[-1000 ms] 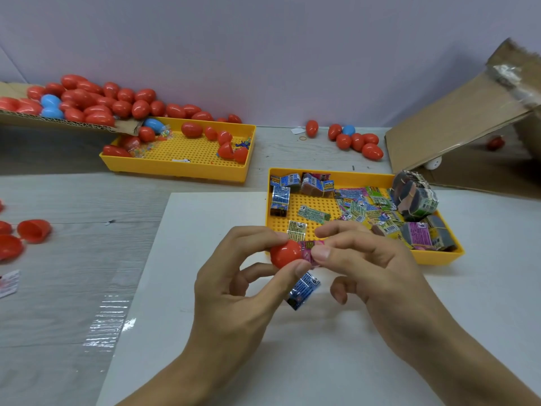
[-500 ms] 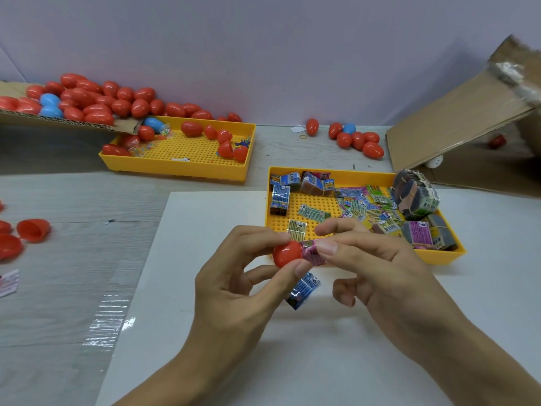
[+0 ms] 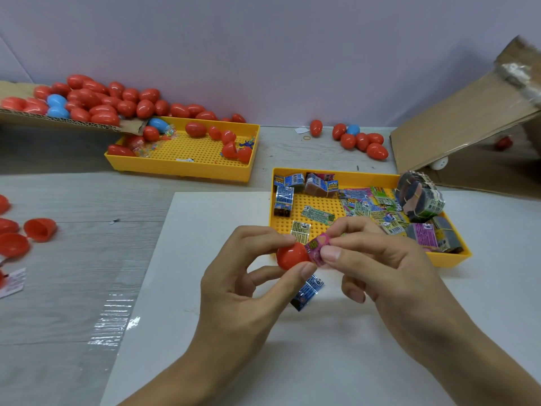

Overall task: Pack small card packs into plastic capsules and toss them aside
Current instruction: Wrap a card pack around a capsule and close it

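My left hand pinches a red capsule half between thumb and fingers, just in front of the near yellow tray. My right hand pinches a pink card pack whose end sits at the capsule's mouth. A blue card pack hangs below the capsule, under my left thumb; what holds it is hidden. Several more card packs lie in the near tray.
A second yellow tray at the back left holds red and blue capsules under a cardboard ramp. Open red halves lie at the far left. More capsules sit by the wall. A cardboard box stands at the right.
The pink pack has come further out from between my right fingers and now shows beside the red capsule half. Both hands stayed almost where they were.
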A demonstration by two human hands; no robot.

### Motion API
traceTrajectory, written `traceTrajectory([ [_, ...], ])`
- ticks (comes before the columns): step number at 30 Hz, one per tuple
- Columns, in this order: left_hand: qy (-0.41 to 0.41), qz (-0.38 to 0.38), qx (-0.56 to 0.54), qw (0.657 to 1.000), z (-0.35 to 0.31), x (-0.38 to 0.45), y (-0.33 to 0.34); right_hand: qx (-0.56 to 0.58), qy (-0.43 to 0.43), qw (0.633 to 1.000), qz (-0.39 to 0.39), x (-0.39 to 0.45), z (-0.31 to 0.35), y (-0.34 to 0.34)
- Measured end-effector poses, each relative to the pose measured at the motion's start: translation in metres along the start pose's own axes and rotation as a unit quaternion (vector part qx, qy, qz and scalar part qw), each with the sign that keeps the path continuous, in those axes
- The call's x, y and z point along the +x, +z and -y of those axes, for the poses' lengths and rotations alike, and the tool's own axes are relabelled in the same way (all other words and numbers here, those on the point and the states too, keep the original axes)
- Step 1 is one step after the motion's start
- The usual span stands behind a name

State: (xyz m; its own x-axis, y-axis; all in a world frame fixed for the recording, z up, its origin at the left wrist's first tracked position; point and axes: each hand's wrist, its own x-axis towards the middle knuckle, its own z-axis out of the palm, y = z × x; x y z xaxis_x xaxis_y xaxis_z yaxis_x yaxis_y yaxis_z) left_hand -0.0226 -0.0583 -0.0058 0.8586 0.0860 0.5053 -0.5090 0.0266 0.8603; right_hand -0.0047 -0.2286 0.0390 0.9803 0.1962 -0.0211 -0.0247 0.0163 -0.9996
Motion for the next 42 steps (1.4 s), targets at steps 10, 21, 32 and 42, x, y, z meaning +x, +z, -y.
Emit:
traceTrajectory([
  [10,0.002,0.003,-0.007,1.000,0.001,0.000,0.000,-0.009,0.003,1.000,0.022,0.001,-0.001,0.001],
  [21,0.023,-0.011,0.010,1.000,0.001,-0.002,-0.001,-0.028,-0.016,0.999,0.026,-0.001,0.003,0.002],
  [32,0.101,0.012,0.105,0.989,-0.001,-0.005,0.002,0.054,0.074,0.996,0.018,0.000,0.009,0.003],
  [42,0.083,0.012,0.086,0.993,-0.005,-0.009,0.005,0.121,0.156,0.980,0.008,0.000,0.008,0.005],
])
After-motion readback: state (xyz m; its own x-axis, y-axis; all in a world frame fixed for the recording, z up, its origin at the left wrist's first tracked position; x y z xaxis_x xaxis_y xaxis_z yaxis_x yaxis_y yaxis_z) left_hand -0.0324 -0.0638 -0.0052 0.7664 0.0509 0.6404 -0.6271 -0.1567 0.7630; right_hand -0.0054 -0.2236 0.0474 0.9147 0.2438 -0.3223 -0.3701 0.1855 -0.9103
